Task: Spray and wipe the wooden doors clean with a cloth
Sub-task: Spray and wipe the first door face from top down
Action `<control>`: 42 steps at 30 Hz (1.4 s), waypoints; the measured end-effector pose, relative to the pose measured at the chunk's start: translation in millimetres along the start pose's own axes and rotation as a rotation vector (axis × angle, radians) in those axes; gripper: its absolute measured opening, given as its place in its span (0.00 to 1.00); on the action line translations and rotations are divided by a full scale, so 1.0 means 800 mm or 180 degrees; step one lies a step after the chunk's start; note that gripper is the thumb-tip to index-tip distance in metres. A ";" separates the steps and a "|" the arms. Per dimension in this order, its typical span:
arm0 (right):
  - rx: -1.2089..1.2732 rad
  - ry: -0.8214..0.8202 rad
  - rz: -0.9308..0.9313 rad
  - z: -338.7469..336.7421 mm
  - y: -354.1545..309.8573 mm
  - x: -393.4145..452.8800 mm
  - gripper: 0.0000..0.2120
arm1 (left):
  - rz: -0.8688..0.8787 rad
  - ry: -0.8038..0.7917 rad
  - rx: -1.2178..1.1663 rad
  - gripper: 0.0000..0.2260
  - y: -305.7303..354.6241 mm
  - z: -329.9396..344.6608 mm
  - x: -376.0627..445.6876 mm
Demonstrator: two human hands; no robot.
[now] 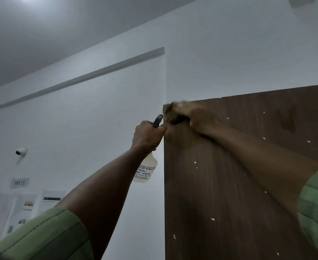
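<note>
Green-sleeved arms reach up: the right hand point(190, 113) presses a blurred brownish cloth point(175, 116) to the dark wooden door point(229, 194)'s top corner, left hand point(146, 136) gripping the translucent spray bottle point(145, 171); pale specks below suggest most wiping remains.

One dark wooden door point(238, 184) is showing, flecked with more pale specks than can be counted surely. Two hands are showing: the left hand point(147, 136) and the right hand point(193, 115). One spray bottle point(145, 170), one cloth point(175, 115), one security camera point(21, 152), one "WS 13" sign point(19, 182) and about three paper notices point(51, 200) are showing.
</note>
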State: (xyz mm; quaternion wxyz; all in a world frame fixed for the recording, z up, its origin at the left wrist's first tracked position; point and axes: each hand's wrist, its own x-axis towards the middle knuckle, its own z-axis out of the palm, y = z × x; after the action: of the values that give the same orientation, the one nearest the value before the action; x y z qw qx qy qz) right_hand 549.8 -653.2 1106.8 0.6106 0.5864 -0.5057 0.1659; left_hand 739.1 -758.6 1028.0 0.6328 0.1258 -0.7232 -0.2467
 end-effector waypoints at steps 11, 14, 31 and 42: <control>0.0033 -0.0109 0.0035 -0.014 -0.010 -0.027 0.32 | 0.0044 -0.0139 0.0137 0.18 0.017 0.021 -0.010; 0.0097 0.0175 0.1258 -0.023 -0.017 -0.001 0.36 | 0.0061 -0.0182 0.0118 0.16 0.022 0.026 -0.016; 0.0103 -0.0443 -0.0332 -0.034 -0.005 -0.081 0.35 | 0.0214 -0.0338 0.0042 0.13 0.032 0.059 -0.018; 0.0115 -0.0483 -0.0059 -0.061 0.037 -0.110 0.37 | 0.0438 -0.0519 0.0448 0.18 0.044 0.076 -0.032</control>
State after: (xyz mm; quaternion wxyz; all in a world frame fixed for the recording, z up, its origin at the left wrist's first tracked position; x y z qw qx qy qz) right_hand 508.9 -568.2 1061.5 0.5614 0.6129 -0.5420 0.1245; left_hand 688.8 -704.1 1019.4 0.5768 0.0995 -0.7947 -0.1608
